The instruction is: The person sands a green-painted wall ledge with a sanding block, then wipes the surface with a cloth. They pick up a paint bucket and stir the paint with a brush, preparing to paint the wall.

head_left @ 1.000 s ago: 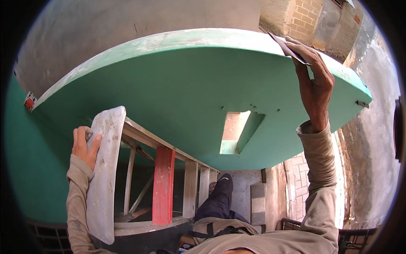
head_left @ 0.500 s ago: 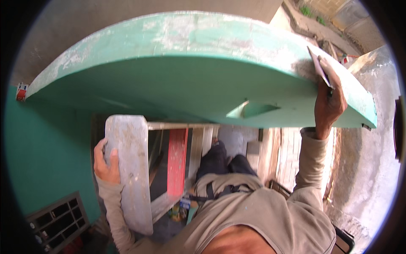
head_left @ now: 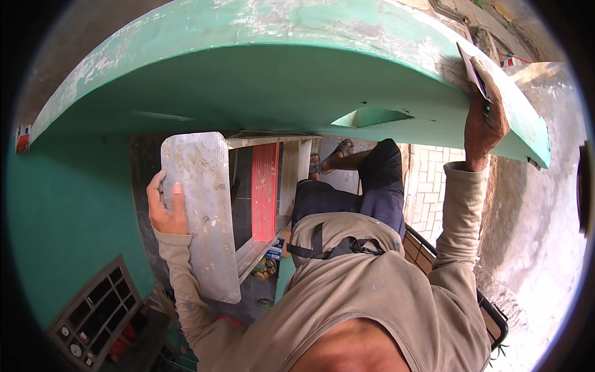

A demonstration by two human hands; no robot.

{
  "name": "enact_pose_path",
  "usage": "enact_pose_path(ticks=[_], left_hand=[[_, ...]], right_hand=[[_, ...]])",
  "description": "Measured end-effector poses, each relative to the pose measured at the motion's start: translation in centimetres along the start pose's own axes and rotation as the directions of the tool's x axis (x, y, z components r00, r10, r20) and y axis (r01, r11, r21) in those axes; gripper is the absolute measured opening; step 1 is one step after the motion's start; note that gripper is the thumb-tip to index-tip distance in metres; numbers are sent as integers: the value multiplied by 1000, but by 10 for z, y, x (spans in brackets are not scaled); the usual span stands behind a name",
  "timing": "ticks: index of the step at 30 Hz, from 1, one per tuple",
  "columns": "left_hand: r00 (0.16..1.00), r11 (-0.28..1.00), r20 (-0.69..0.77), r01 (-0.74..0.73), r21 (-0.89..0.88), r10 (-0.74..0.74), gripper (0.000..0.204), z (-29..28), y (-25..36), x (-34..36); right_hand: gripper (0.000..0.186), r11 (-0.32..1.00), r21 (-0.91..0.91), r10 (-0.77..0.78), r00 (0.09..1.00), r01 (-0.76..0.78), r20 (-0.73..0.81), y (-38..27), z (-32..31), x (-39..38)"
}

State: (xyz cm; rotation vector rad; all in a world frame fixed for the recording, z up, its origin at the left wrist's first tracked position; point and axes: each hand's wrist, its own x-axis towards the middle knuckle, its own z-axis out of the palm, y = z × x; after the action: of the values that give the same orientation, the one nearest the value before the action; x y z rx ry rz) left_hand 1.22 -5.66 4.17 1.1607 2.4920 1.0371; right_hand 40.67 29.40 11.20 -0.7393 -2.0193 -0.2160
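Note:
A curved concrete ledge (head_left: 266, 25) spans the upper view, its green paint worn to pale patches along the face. Near its right end my right hand (head_left: 486, 127) grips a thin flat scraper (head_left: 473, 73), whose long edge lies against the ledge's face; the part inside my fingers is hidden. At the left, my left hand (head_left: 168, 208) clasps the side edge of the grey, paint-spotted top board of a stepladder (head_left: 199, 217), thumb on top and fingers along the rim. Below that board shows the ladder's red step (head_left: 264, 192).
A green wall (head_left: 74, 211) rises at the left, with a dark framed window (head_left: 96, 313) low on it. A small red-and-white box (head_left: 23, 138) sits at the ledge's left end. At the right stands a rough grey wall (head_left: 539, 186). A black metal rail (head_left: 494, 316) is beside my right elbow.
The view has shifted, and the ledge now sits higher in it. My legs have moved, one knee now bent out to the right. Both hands keep their holds.

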Motion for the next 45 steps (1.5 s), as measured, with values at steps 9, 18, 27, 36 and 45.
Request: enact_pose_path(ticks=[9, 18, 27, 36, 45], left_hand=[[1000, 999, -16, -17, 35, 17, 42, -1, 3, 0], [1000, 999, -7, -19, 45, 19, 45, 0, 14, 3], [983, 988, 101, 147, 47, -151, 37, -4, 12, 30], [959, 956, -15, 282, -86, -284, 31, 7, 14, 14], [869, 879, 140, 477, 21, -475, 38, 7, 19, 46]], right_hand=[[50, 999, -47, 22, 972, -11, 232, -6, -11, 5], [60, 986, -151, 10, 895, 64, 445, -79, 22, 14], [51, 971, 212, -189, 904, 112, 384, -160, 120, 60], [56, 968, -206, 242, 736, -141, 633, -76, -4, 36], [63, 983, -43, 154, 672, -180, 724, -164, 63, 75]])
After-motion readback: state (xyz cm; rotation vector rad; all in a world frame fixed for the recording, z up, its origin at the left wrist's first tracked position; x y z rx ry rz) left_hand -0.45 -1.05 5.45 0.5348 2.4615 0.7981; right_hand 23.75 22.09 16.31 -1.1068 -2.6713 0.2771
